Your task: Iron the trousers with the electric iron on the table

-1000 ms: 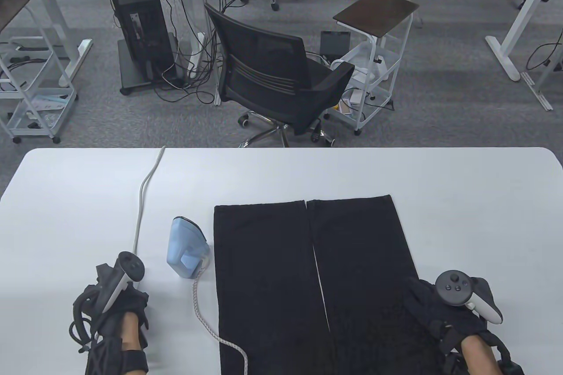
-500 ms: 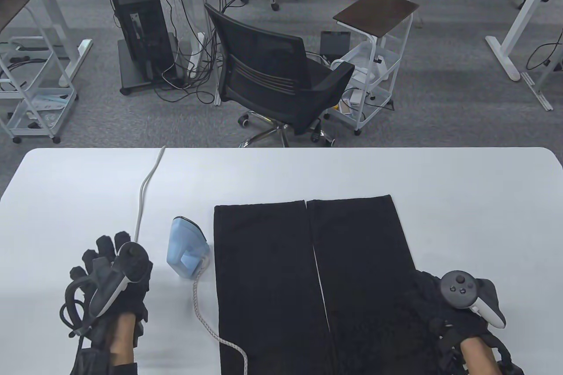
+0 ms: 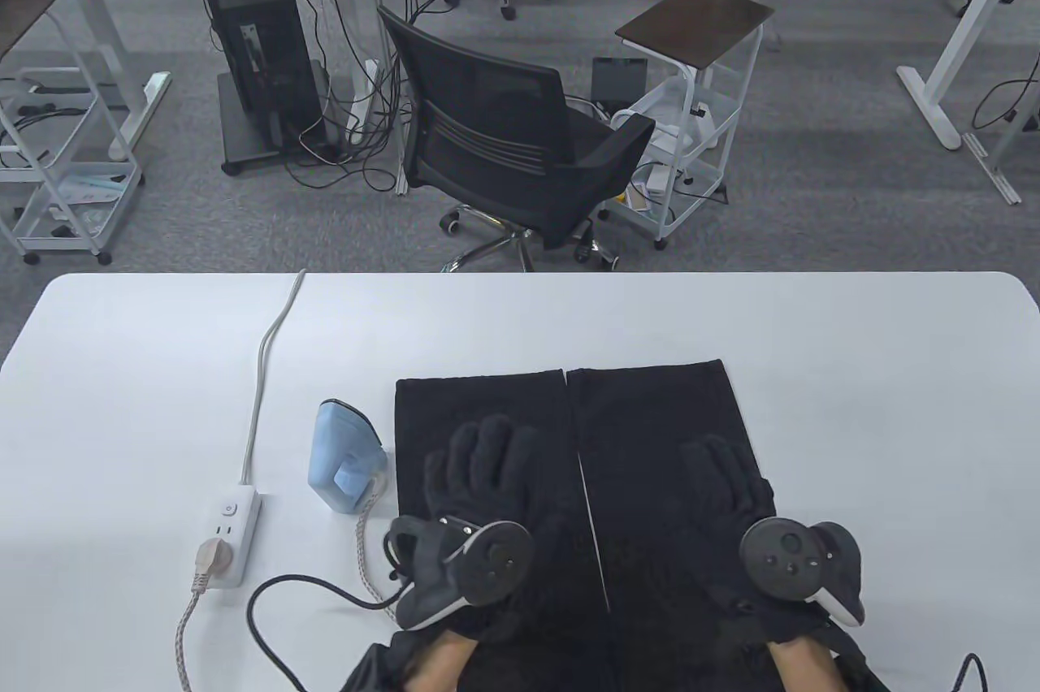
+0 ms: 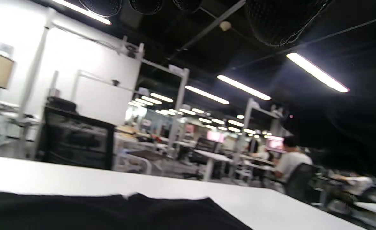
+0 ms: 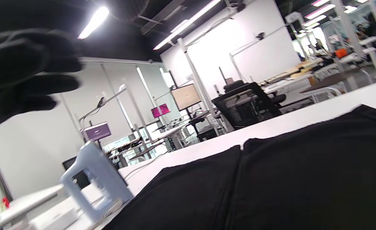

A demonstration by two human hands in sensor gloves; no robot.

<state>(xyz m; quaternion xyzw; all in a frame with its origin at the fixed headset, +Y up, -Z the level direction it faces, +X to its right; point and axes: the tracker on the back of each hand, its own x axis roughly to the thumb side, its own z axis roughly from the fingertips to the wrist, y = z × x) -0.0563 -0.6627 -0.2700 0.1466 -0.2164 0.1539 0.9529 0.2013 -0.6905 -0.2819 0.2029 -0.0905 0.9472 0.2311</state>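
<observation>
One pair of black trousers [image 3: 569,497] lies flat on the white table [image 3: 853,367], both legs side by side. One left hand [image 3: 479,473] rests on the left leg, fingers spread; one right hand [image 3: 727,481] rests on the right leg, fingers apart, apparently flat. One blue iron [image 3: 345,455] stands just left of the trousers. One power strip [image 3: 227,534] holds one plug [image 3: 205,564]

Trousers [image 3: 650,432] matt black cloth; iron [image 3: 345,455] smooth blue plastic; table [image 3: 853,367] smooth matt white.
</observation>
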